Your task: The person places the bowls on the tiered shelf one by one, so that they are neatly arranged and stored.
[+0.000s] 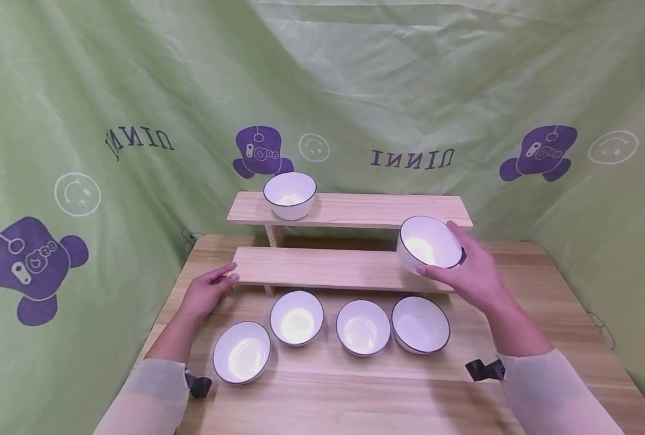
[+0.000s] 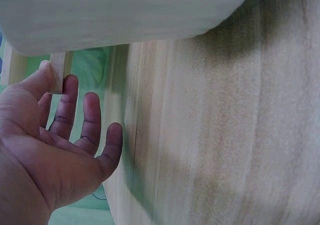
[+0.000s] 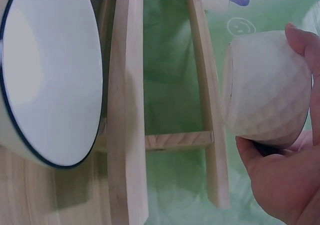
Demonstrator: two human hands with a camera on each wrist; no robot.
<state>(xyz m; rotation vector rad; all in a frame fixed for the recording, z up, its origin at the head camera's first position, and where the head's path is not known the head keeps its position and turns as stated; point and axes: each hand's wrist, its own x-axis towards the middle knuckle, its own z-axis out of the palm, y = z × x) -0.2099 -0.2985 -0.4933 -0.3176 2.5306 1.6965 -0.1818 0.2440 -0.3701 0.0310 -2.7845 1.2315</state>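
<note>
My right hand (image 1: 477, 266) grips a white bowl (image 1: 430, 241) with a dark rim, thumb at the near side and fingers around the back. The bowl is tilted, its mouth toward me, overlapping the right end of the lower shelf board in the head view. Faceted outer walls of this bowl (image 3: 270, 87) show in the right wrist view, close by the upper board (image 3: 207, 100). At the other side, my left hand (image 1: 208, 293) pinches the left end of the lower board (image 1: 322, 267) between thumb and fingers; the remaining fingers hang loosely bent.
Another white bowl (image 1: 291, 196) stands on the upper board's left part. Several bowls line the wooden table (image 1: 355, 399) before the two-step rack, including a left one (image 1: 242, 352) and a right one (image 1: 420, 324). A green printed curtain (image 1: 355, 72) hangs behind.
</note>
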